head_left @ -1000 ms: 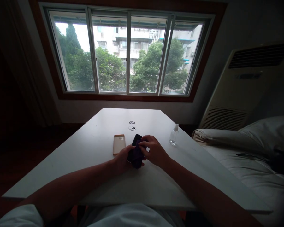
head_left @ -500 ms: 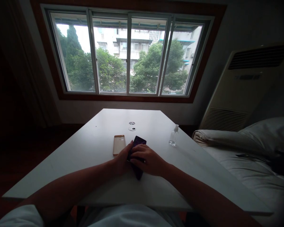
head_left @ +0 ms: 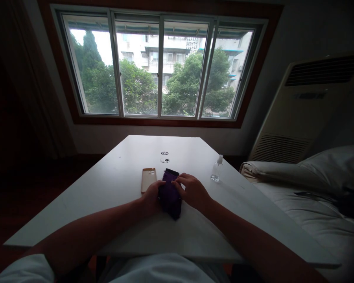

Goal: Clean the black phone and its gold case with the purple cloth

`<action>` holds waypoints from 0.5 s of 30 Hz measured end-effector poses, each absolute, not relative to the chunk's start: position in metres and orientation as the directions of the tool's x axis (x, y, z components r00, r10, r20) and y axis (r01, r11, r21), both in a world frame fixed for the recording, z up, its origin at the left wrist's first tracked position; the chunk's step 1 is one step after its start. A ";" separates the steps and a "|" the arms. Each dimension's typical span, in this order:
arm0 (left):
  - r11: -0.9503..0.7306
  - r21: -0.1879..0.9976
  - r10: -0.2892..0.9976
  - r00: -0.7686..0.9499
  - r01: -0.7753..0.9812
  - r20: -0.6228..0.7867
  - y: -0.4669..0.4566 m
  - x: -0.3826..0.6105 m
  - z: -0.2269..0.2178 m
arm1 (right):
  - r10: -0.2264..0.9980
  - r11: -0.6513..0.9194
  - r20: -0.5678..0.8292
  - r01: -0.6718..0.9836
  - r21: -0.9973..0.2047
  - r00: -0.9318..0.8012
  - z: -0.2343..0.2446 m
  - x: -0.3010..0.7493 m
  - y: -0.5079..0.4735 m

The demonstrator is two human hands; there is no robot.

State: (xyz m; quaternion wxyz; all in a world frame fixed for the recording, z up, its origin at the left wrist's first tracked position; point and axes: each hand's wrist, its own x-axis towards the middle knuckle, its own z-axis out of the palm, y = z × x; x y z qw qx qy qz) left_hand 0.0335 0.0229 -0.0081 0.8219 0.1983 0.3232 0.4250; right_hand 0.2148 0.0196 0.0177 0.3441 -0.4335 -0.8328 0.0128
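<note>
My left hand is closed around the left side of a dark phone, whose top edge shows above a purple cloth. The cloth lies spread over the phone's face and hangs past its lower end. At the upper right of the cloth, my right hand pinches it between thumb and fingers. A beige phone case lies on the white table, just left of the phone, with its camera cutout at the far end.
A clear spray bottle stands on the table to the right. Two small round pieces lie farther back. Beyond the table's right edge is a pale sofa, with a tall air conditioner behind it. A window faces me.
The purple cloth, mostly under my right hand before, now lies spread over the phone. My right hand has shifted slightly up and right, from lying across the phone to pinching the cloth.
</note>
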 end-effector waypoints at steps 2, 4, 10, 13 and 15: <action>0.549 0.626 0.834 0.413 -0.554 -0.365 0.021 0.034 -0.007 | 0.726 0.619 0.594 0.707 -0.343 -0.347 0.016 0.215 0.021; 0.519 0.658 0.849 0.419 -0.545 -0.323 0.018 0.036 -0.004 | 0.726 0.633 0.600 0.667 -0.393 -0.335 0.014 0.213 0.019; 0.476 0.687 0.837 0.523 -0.549 -0.163 0.011 0.038 0.003 | 0.816 0.578 0.354 0.641 -0.505 -0.457 0.005 0.197 0.007; 0.443 0.715 0.851 0.505 -0.541 -0.145 0.011 0.038 0.003 | 0.814 0.578 0.292 0.646 -0.498 -0.503 -0.001 0.194 0.004; 0.402 0.744 0.864 0.489 -0.534 -0.116 0.011 0.037 0.000 | 0.786 0.616 0.316 0.631 -0.471 -0.532 -0.007 0.193 0.005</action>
